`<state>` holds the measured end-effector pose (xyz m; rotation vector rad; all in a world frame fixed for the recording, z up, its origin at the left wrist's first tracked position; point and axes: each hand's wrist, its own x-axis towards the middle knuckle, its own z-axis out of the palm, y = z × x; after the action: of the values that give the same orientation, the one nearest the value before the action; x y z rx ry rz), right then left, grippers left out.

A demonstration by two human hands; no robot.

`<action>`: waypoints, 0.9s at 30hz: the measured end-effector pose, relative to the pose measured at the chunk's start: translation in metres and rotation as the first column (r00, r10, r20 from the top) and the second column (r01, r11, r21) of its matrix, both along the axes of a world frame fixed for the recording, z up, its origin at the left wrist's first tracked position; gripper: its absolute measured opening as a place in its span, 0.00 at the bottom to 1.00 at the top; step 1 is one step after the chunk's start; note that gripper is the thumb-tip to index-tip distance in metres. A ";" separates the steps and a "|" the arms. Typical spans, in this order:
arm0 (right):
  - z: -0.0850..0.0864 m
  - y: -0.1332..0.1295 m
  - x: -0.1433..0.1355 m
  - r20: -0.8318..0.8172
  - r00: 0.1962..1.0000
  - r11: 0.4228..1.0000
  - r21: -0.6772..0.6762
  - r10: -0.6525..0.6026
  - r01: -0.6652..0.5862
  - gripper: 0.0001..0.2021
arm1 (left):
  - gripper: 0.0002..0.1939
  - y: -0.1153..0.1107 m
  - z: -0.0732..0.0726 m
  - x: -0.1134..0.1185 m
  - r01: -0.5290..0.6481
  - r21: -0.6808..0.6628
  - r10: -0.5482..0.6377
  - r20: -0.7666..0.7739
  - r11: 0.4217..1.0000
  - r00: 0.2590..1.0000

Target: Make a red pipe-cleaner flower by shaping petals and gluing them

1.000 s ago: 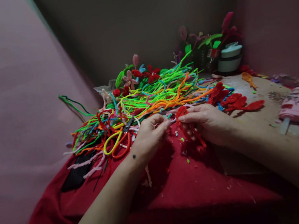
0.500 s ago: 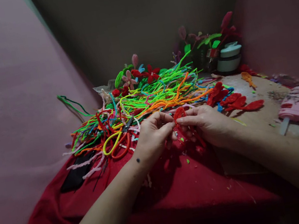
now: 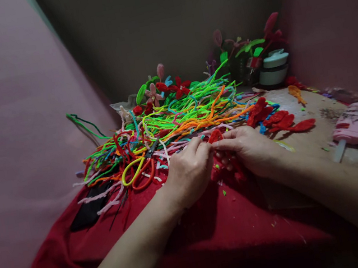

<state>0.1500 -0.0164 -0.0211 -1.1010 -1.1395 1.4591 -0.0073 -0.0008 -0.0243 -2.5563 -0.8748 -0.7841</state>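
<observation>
A small loop of red pipe cleaner (image 3: pixel 215 135) shows between my two hands, above the red cloth (image 3: pixel 216 233). My right hand (image 3: pixel 244 146) pinches it between thumb and fingers, and a red length hangs below that hand. Fingers closed and back turned up, my left hand (image 3: pixel 191 168) meets the loop from the left; its fingertips are mostly hidden. Beyond the hands lies a heap of green, orange, pink and red pipe cleaners (image 3: pixel 182 115). Scissors (image 3: pixel 141 167) with yellow and orange handles rest left of my left hand. Red fuzzy petals (image 3: pixel 280 121) lie beyond my right hand.
A pink glue gun (image 3: pixel 357 129) lies at the right on a brown board (image 3: pixel 318 147). Finished fuzzy flowers (image 3: pixel 181 88) and a lidded jar (image 3: pixel 273 70) stand at the back. A black flat object (image 3: pixel 85 213) rests on the cloth at the left.
My left hand has rolled over so that its back faces up and its fingers cover more of the red loop. My right hand has hardly moved.
</observation>
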 end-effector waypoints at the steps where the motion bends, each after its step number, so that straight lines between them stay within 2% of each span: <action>1: 0.000 0.000 0.000 0.015 1.000 1.000 0.001 -0.006 0.006 0.11 | 0.08 0.000 -0.001 0.000 -0.016 0.039 0.018 -0.047 0.999 0.999; 3: -0.001 0.000 0.000 0.045 0.999 1.000 0.014 -0.011 0.010 0.11 | 0.09 -0.002 -0.002 0.002 -0.039 0.095 0.051 -0.121 0.995 0.991; 5: -0.004 0.001 0.000 0.064 0.998 1.000 0.028 -0.004 0.002 0.11 | 0.09 -0.004 -0.002 0.004 -0.075 0.090 0.088 -0.141 0.993 0.986; 7: -0.006 0.001 0.000 0.061 0.998 0.999 0.031 0.008 -0.010 0.11 | 0.08 -0.005 0.000 0.006 -0.110 -0.002 0.110 -0.085 0.994 0.990; 9: -0.007 0.001 -0.001 0.038 0.999 0.999 0.030 0.022 -0.023 0.11 | 0.05 -0.004 0.004 0.006 -0.075 -0.194 0.087 0.051 0.978 0.995; 11: -0.006 0.001 -0.002 -0.009 0.999 0.999 0.031 0.034 -0.034 0.11 | 0.03 -0.003 0.008 0.005 0.051 -0.442 0.069 0.251 0.896 0.966; 13: -0.004 0.000 -0.002 -0.062 0.997 0.998 0.045 0.041 -0.039 0.10 | 0.03 -0.001 0.012 0.004 0.207 -0.640 0.120 0.428 0.740 0.896; 15: -0.002 -0.001 -0.002 -0.102 0.994 0.997 0.070 0.037 -0.030 0.09 | 0.04 -0.001 0.015 0.004 0.333 -0.726 0.184 0.532 0.601 0.827; 16: 0.000 -0.002 -0.002 -0.117 0.993 0.996 0.082 0.032 -0.023 0.08 | 0.04 -0.001 0.015 0.004 0.376 -0.736 0.201 0.563 0.564 0.801; 17: 0.001 -0.003 -0.003 -0.130 0.991 0.996 0.093 0.028 -0.016 0.08 | 0.05 -0.001 0.015 0.004 0.405 -0.731 0.207 0.589 0.549 0.781; 23: 0.006 -0.007 -0.002 -0.138 0.990 0.989 0.150 0.008 0.013 0.08 | 0.07 -0.006 0.012 0.005 0.438 -0.647 0.163 0.656 0.623 0.737; 27: 0.002 0.000 0.002 -0.103 0.992 0.994 0.068 -0.073 0.081 0.10 | 0.06 -0.013 0.015 0.005 0.478 -0.575 0.121 0.714 0.664 0.690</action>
<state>0.1520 -0.0160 -0.0196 -0.9998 -1.0599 1.3869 -0.0024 -0.0136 -0.0089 -3.0787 -1.3729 -1.9380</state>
